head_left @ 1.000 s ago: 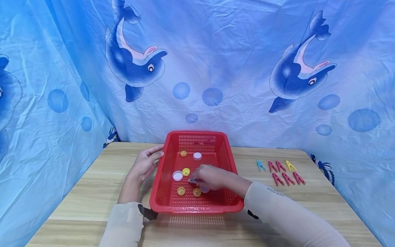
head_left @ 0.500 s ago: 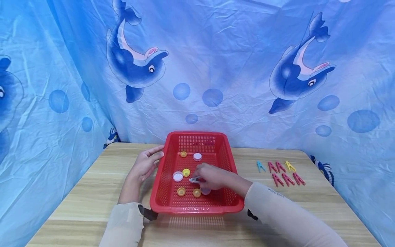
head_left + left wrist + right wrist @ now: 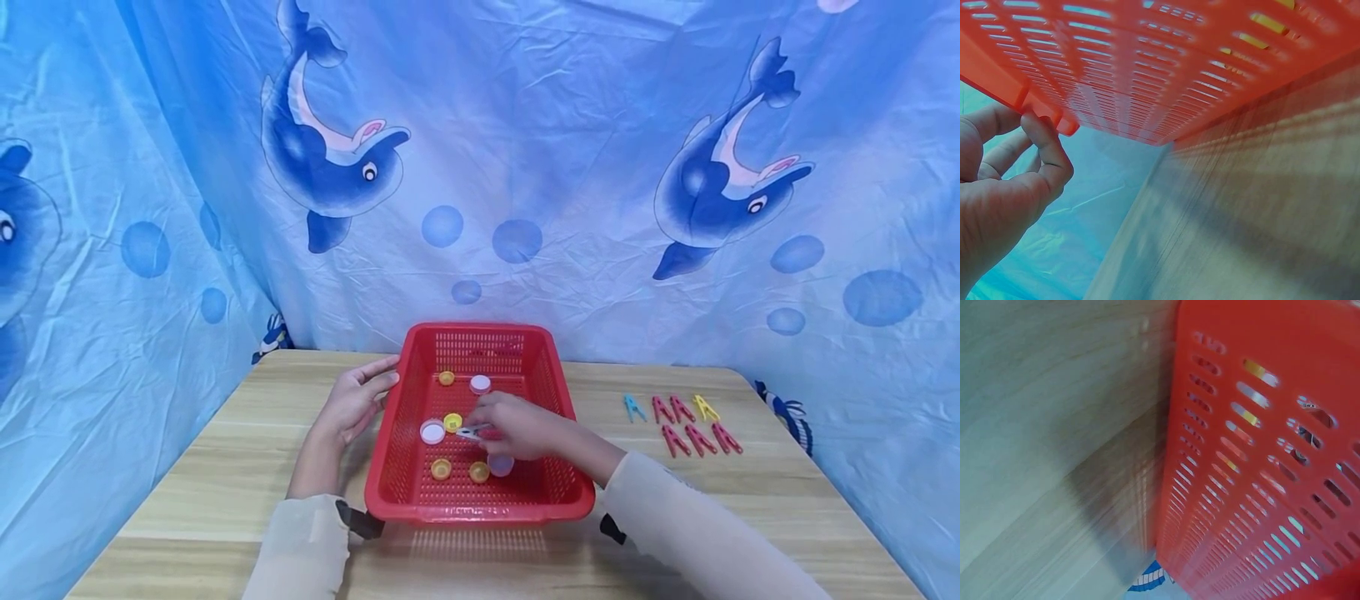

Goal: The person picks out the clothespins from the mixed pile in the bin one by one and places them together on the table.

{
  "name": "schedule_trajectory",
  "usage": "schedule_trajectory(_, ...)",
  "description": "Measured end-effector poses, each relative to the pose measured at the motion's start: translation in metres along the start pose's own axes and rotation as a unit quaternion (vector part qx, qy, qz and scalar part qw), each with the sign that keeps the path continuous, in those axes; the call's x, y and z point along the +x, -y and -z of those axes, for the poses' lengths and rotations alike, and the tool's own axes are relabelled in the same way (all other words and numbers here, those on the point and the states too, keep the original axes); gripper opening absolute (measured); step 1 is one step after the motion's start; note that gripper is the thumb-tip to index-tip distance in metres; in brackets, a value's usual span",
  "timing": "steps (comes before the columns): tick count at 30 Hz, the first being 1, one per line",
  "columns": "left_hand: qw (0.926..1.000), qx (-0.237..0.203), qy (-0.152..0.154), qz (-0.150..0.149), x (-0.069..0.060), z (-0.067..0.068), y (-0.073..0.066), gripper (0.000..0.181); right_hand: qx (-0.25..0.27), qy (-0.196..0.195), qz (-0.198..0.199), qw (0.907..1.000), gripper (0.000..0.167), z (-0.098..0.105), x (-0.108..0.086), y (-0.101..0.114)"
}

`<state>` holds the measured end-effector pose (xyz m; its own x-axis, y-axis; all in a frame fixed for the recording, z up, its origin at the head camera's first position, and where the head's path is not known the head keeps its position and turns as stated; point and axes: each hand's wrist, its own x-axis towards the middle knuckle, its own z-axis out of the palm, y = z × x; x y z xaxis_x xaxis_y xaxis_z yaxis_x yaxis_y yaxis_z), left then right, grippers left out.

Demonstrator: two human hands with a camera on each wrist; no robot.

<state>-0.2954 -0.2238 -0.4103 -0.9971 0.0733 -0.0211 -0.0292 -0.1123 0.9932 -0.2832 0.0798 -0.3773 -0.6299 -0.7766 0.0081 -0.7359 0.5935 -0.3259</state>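
A red plastic basket [image 3: 480, 512] with slotted walls stands on the table. My left hand [image 3: 356, 404] holds its left rim; in the left wrist view thumb and fingers pinch the rim [image 3: 1054, 117]. My right hand [image 3: 517, 427] reaches inside the basket and pinches a pale clothespin [image 3: 468, 433], whose legs point left. About it on the basket floor lie a yellow cap [image 3: 453, 423], a white cap [image 3: 432, 432], orange caps [image 3: 441, 469] and a translucent purple cap [image 3: 500, 465]. Farther back sit another white cap [image 3: 480, 384] and a small orange cap [image 3: 447, 378]. The basket wall [image 3: 1241, 487] mostly hides my right hand in its wrist view.
Right of the basket, several red clothespins [image 3: 701, 441] lie in two rows, with a blue clothespin [image 3: 634, 407] and a yellow clothespin [image 3: 706, 407]. A blue dolphin-print cloth [image 3: 480, 167] hangs behind the wooden table [image 3: 210, 500].
The pale clothespin shows more clearly now, as my right hand has shifted slightly and uncovered more of the purple cap. My left hand keeps hold of the rim.
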Motion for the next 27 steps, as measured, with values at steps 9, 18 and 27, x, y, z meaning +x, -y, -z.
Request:
schedule_trajectory(9,1.0000,0.007,0.000,0.002,0.002,0.001,0.001,0.054,-0.026,-0.033,-0.008,0.9991,0.043,0.019,-0.015,-0.004)
schedule_trajectory(18,1.0000,-0.004,0.002,-0.006,0.001,0.003,0.001,0.054,-0.035,-0.064,-0.015,0.9972,0.041,0.032,-0.033,-0.017)
schedule_trajectory(27,1.0000,-0.004,0.003,-0.006,0.001,0.002,0.001,0.054,-0.019,-0.105,-0.017,0.9942,0.039,0.049,-0.060,-0.036)
